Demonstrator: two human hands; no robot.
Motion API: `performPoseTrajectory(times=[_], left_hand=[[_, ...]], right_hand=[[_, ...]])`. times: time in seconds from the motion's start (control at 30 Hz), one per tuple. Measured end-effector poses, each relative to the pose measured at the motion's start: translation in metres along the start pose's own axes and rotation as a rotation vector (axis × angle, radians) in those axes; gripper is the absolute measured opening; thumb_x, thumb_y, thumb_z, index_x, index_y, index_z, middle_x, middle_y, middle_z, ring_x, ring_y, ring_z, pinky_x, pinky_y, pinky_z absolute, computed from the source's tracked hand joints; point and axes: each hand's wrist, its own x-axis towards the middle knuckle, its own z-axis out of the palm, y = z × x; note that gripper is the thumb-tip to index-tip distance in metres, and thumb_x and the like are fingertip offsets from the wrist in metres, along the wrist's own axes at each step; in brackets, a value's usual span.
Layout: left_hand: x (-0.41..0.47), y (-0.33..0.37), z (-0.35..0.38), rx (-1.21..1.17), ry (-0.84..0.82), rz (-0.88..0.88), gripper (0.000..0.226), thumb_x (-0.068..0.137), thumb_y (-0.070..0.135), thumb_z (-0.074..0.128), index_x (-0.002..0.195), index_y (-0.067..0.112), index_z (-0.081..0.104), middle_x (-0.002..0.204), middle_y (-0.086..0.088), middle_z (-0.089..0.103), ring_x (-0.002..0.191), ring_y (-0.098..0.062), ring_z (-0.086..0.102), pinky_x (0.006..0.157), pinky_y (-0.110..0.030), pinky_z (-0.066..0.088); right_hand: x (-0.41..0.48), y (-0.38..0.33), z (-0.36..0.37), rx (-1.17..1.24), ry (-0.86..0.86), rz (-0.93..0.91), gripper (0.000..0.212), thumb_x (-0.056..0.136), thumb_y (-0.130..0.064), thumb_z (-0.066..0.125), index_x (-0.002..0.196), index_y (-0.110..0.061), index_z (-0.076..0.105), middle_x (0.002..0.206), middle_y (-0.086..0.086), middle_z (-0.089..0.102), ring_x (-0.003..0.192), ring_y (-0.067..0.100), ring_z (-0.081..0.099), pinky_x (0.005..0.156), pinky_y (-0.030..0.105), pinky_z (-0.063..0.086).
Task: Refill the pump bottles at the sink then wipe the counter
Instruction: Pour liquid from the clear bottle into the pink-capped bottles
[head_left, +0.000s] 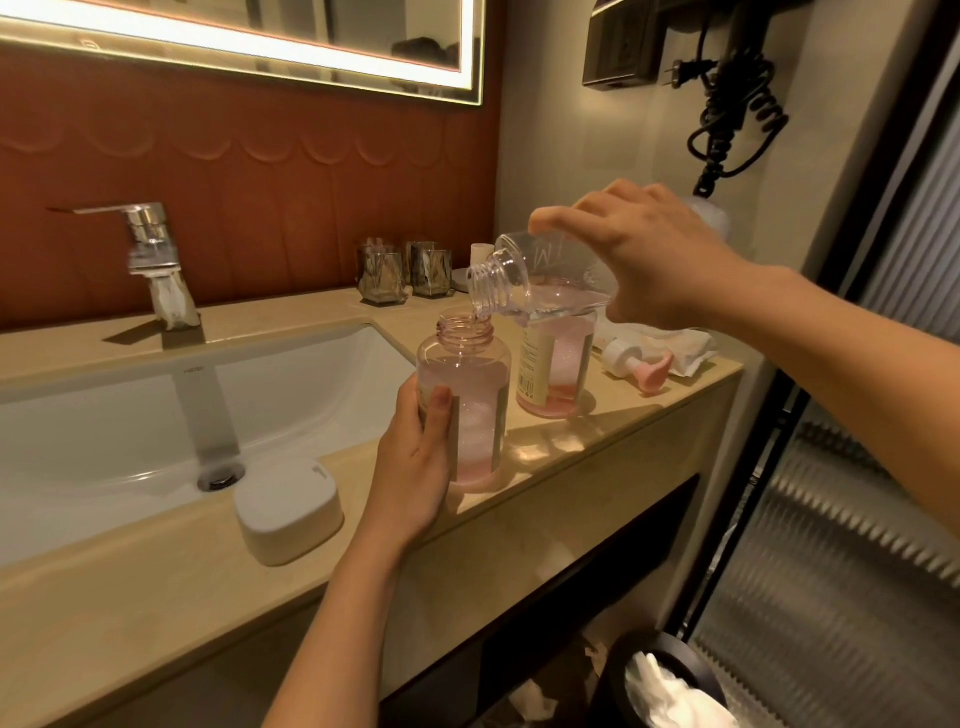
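Two hands (415, 457) (660, 260): one steadies pink bottle (467, 405), other pours

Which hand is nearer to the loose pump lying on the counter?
Right. The right hand hangs just above the pump, tipping a clear bottle. The left hand is farther off toward the sink, holding the pink bottle.
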Motion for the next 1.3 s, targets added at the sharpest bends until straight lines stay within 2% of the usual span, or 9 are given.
performPoseTrajectory(times=[0.1, 0.23, 0.33, 0.5, 0.63, 0.83, 1.03, 1.3], left_hand=[[0.0005, -0.0002, -0.0002, 0.006, 0.0, 0.011, 0.039, 0.083, 0.069, 0.019, 0.112, 0.049, 0.038, 0.112, 0.025, 0.051, 0.1, 0.012, 0.051, 0.087, -0.019, 0.043], [0.0, 0.0007, -0.0004, 0.005, -0.008, -0.001, 0.032, 0.087, 0.062, 0.02, 0.111, 0.049, 0.037, 0.11, 0.027, 0.049, 0.095, 0.021, 0.048, 0.083, -0.014, 0.041], [-0.0004, 0.002, -0.0006, 0.01, -0.004, 0.009, 0.042, 0.085, 0.065, 0.019, 0.117, 0.045, 0.037, 0.11, 0.028, 0.049, 0.093, 0.022, 0.048, 0.078, -0.008, 0.04], [0.0, 0.0013, -0.0005, 0.009, -0.004, 0.007, 0.042, 0.088, 0.055, 0.02, 0.123, 0.038, 0.037, 0.109, 0.029, 0.049, 0.094, 0.022, 0.048, 0.078, -0.007, 0.039], [0.0006, 0.0009, -0.0007, 0.001, 0.0, 0.01, 0.044, 0.089, 0.063, 0.019, 0.122, 0.039, 0.038, 0.111, 0.028, 0.049, 0.095, 0.022, 0.047, 0.075, 0.001, 0.037], [-0.0007, 0.003, -0.0004, -0.002, -0.013, 0.002, 0.036, 0.087, 0.056, 0.02, 0.118, 0.044, 0.036, 0.109, 0.029, 0.049, 0.093, 0.024, 0.047, 0.075, -0.001, 0.038], [-0.0013, 0.0044, -0.0003, -0.005, -0.01, 0.006, 0.043, 0.085, 0.056, 0.02, 0.121, 0.039, 0.037, 0.108, 0.028, 0.049, 0.091, 0.024, 0.048, 0.075, -0.004, 0.04], [-0.001, 0.0047, -0.0001, -0.003, -0.015, -0.005, 0.036, 0.086, 0.057, 0.02, 0.117, 0.045, 0.035, 0.108, 0.03, 0.048, 0.09, 0.026, 0.047, 0.075, -0.005, 0.04]], right_hand=[[0.0, 0.0006, -0.0001, -0.003, 0.0, 0.001, 0.093, 0.071, -0.008, 0.075, 0.144, -0.031, 0.021, 0.132, 0.006, 0.046, 0.116, 0.025, 0.038, 0.086, 0.033, 0.028], [0.0003, 0.0007, 0.0005, -0.004, 0.004, 0.004, 0.093, 0.071, -0.007, 0.074, 0.144, -0.032, 0.021, 0.131, 0.006, 0.046, 0.116, 0.025, 0.038, 0.086, 0.033, 0.029], [0.0003, 0.0006, 0.0008, -0.004, 0.001, 0.01, 0.093, 0.071, -0.008, 0.074, 0.144, -0.032, 0.021, 0.132, 0.006, 0.045, 0.116, 0.025, 0.038, 0.087, 0.033, 0.029], [-0.0001, 0.0005, 0.0001, -0.009, 0.007, 0.008, 0.092, 0.072, -0.006, 0.072, 0.144, -0.031, 0.021, 0.132, 0.006, 0.045, 0.116, 0.026, 0.038, 0.084, 0.032, 0.026], [0.0, -0.0004, -0.0002, -0.015, 0.019, 0.006, 0.091, 0.073, -0.005, 0.071, 0.144, -0.031, 0.021, 0.131, 0.007, 0.046, 0.116, 0.026, 0.038, 0.088, 0.034, 0.029], [0.0008, -0.0006, -0.0004, -0.016, 0.023, 0.0, 0.091, 0.074, -0.003, 0.07, 0.144, -0.032, 0.021, 0.132, 0.007, 0.046, 0.117, 0.026, 0.038, 0.091, 0.035, 0.03], [0.0009, -0.0002, -0.0017, -0.017, 0.029, -0.008, 0.088, 0.075, -0.003, 0.07, 0.144, -0.032, 0.022, 0.13, 0.007, 0.046, 0.117, 0.025, 0.038, 0.091, 0.035, 0.03], [0.0024, 0.0004, -0.0035, -0.023, 0.023, -0.016, 0.088, 0.075, -0.007, 0.071, 0.144, -0.033, 0.022, 0.131, 0.007, 0.046, 0.118, 0.025, 0.039, 0.091, 0.035, 0.03]])
